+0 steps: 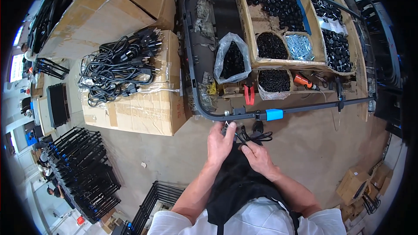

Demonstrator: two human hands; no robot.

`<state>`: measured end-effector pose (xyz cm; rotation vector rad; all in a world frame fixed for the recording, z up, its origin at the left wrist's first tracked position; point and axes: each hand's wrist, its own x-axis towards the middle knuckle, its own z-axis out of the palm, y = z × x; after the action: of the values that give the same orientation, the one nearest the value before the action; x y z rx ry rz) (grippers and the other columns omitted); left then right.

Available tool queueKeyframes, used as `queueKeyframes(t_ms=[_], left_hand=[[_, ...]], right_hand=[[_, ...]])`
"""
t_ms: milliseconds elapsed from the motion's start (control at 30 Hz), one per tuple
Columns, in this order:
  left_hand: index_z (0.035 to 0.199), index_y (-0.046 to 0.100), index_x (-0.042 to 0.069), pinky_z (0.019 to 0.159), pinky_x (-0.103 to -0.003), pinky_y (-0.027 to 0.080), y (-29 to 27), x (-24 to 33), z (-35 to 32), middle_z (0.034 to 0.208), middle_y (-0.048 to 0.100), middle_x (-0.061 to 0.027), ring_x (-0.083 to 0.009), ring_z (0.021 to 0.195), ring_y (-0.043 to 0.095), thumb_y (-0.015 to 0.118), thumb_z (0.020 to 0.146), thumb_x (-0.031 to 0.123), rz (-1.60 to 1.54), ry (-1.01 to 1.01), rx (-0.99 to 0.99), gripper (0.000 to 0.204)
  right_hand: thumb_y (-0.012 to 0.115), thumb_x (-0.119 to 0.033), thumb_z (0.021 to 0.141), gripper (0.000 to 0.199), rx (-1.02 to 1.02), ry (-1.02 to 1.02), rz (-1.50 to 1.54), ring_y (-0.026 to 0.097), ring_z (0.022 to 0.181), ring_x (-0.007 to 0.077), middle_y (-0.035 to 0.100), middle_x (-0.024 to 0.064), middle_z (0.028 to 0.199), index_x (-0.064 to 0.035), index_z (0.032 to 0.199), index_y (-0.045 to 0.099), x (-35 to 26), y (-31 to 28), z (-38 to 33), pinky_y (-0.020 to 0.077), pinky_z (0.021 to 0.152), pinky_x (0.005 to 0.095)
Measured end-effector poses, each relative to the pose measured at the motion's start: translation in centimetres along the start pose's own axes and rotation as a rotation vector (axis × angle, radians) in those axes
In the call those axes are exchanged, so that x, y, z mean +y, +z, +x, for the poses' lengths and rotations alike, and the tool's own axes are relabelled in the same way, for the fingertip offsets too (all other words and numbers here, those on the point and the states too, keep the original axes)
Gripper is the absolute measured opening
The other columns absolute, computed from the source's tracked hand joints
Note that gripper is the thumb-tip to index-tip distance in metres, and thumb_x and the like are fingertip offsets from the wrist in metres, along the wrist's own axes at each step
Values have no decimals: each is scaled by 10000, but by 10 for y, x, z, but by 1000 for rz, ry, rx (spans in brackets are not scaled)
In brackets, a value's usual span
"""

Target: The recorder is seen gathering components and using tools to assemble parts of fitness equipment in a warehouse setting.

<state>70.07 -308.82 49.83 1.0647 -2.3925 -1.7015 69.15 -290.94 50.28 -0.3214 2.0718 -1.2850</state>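
A black tubular metal frame [305, 108] with rounded corners and blue wraps lies across the bench in front of me. Just below its near left corner, my left hand [219, 145] pinches thin wire ends between thumb and fingers. My right hand [260, 159] is closed round a black power cable [261, 137], whose coiled length hangs beside it, near my shoe. Both hands are close together, over my black apron [237, 187]. Small fittings on the frame sit right above my left fingertips; the exact join of wire and frame is partly hidden by my fingers.
Several black power cords [126, 65] are heaped on a cardboard box [130, 113] to the left. A wooden tray [278, 65] holds black caps and screws. Near it are a plastic bag [233, 58], red-handled pliers [249, 95] and an orange tool [306, 81]. Stacked black frames [82, 169] stand lower left.
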Motion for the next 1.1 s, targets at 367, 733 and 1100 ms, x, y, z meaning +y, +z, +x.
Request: queueKeyframes(t_ms=[367, 733, 1100], left_hand=[[1505, 465, -44, 1238, -406, 308, -18, -77, -76, 1518, 513, -202, -305, 1468, 434, 499, 1100, 262, -338, -83, -660, 508], [1121, 665, 8, 834, -309, 513, -35, -94, -82, 921, 641, -73, -162, 871, 618, 544, 1114, 246, -327, -70, -564, 267], [1266, 655, 12, 829, -298, 563, -41, -86, -52, 890, 668, -13, -132, 819, 655, 484, 1141, 198, -644, -120, -491, 282]], right_hand=[[511, -334, 1120, 396, -70, 206, 291, 699, 848, 166, 696, 89, 855, -1, 1140, 725, -26, 18, 38, 568, 772, 337], [687, -411, 963, 370, 95, -236, -715, 660, 947, 400, 717, 176, 909, -57, 917, 782, -109, -43, 118, 514, 823, 523], [658, -345, 1058, 326, 299, 212, 368, 526, 581, 58, 592, -20, 668, -37, 1038, 764, -48, -41, 202, 427, 536, 234]])
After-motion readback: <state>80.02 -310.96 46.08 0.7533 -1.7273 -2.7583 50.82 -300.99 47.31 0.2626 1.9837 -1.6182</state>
